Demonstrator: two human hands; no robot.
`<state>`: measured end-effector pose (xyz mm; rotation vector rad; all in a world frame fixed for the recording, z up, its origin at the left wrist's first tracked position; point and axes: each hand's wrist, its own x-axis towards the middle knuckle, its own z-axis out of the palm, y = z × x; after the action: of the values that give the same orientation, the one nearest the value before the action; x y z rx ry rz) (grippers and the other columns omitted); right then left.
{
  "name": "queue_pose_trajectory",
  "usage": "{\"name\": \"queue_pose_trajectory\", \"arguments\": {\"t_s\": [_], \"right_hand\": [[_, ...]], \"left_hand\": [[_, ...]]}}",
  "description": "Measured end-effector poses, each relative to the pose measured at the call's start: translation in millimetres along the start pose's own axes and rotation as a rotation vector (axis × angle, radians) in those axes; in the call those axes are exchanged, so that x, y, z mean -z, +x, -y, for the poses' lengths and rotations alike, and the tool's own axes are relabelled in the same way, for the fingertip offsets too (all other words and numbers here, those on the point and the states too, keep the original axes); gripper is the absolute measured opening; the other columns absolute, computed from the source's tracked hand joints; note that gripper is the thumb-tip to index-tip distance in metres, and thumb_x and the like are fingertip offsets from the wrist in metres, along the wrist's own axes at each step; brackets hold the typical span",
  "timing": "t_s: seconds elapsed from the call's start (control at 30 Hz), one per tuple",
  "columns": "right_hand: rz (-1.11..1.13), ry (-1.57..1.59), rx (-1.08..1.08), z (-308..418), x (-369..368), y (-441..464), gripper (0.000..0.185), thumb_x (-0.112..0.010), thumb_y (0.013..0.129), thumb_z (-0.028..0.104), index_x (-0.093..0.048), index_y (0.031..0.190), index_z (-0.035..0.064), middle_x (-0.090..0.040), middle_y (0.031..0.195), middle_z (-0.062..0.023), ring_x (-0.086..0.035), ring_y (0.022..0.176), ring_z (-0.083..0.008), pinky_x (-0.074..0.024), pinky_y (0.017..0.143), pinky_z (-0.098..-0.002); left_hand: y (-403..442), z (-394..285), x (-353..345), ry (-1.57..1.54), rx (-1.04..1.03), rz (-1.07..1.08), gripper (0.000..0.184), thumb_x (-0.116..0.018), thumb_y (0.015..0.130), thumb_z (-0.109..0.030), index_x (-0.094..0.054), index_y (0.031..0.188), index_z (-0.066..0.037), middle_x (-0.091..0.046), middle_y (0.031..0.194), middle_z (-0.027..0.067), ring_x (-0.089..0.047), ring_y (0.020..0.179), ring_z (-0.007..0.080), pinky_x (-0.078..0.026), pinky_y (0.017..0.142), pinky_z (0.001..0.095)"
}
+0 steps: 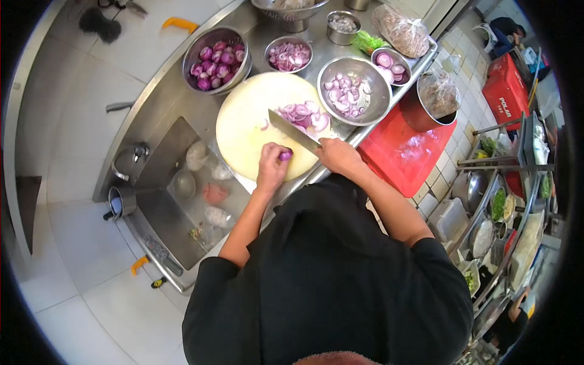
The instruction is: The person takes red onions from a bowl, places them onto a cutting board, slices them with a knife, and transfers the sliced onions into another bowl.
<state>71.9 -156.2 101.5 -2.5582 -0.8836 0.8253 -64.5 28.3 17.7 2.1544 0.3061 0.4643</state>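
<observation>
My left hand (pixel 272 164) is closed on a small purple onion (pixel 285 154) over the near part of a round, pale yellow cutting board (pixel 240 131). In my right hand (pixel 339 156) is the handle end of a large knife (pixel 292 129), its broad blade slanting up and left across the board. Sliced onion (pixel 306 115) lies in a heap just beyond the blade. A steel bowl (pixel 377 100) with more slices stands right of the board. Whole peeled onions (pixel 218 63) fill another bowl at the far left, beside a smaller bowl of chopped onion (pixel 289 56).
Left of the board is a sink (pixel 167 152) with bags in it and a faucet (pixel 140 149). A red board (pixel 401 149) carrying a pot (pixel 420 115) lies at the right. Farther right are shelves, a red cooler (pixel 505 91) and other people.
</observation>
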Motion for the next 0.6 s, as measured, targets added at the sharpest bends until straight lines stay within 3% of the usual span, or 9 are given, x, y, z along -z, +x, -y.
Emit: {"name": "queue_pose_trajectory", "arguments": {"t_s": [0.1,0.2,0.43,0.6], "right_hand": [[-0.020,0.043,-0.005,0,-2,-24,0.032,-0.058,0.100,0.029,-0.067,0.109,-0.0004,-0.072,0.099,-0.0285,-0.070,0.100,-0.0460,-0.0530,0.091,-0.0557],[-0.038,0.033,0.016,0,-7,-46,0.030,-0.058,0.101,0.028,-0.067,0.105,-0.0004,-0.072,0.094,-0.0287,-0.070,0.096,-0.0468,-0.0532,0.089,-0.0565],[-0.044,-0.070,0.073,-4,-20,-60,0.026,-0.057,0.099,0.023,-0.065,0.098,-0.0017,-0.072,0.084,-0.0269,-0.073,0.083,-0.0439,-0.0561,0.079,-0.0559],[-0.058,-0.118,0.113,0,-8,-69,0.025,-0.055,0.098,0.022,-0.066,0.098,-0.0009,-0.072,0.082,-0.0259,-0.073,0.080,-0.0421,-0.0571,0.076,-0.0543]], "left_hand": [[-28,-7,-2,0.073,-0.150,-0.017,0.032,-0.080,0.077,-0.002,-0.069,0.107,-0.002,-0.063,0.111,0.0160,-0.062,0.106,0.0351,-0.052,0.092,0.0412],[-32,-2,6,0.092,-0.139,-0.008,0.038,-0.080,0.073,-0.001,-0.069,0.109,-0.002,-0.064,0.113,0.0160,-0.062,0.110,0.0362,-0.051,0.095,0.0442],[-7,0,8,0.112,-0.325,0.137,0.022,-0.072,0.074,0.004,-0.064,0.095,0.000,-0.063,0.106,0.0157,-0.061,0.102,0.0370,-0.052,0.088,0.0417],[2,-6,12,0.137,-0.275,0.228,0.021,-0.067,0.073,0.006,-0.062,0.092,0.000,-0.062,0.103,0.0166,-0.058,0.099,0.0372,-0.050,0.086,0.0424]]}}
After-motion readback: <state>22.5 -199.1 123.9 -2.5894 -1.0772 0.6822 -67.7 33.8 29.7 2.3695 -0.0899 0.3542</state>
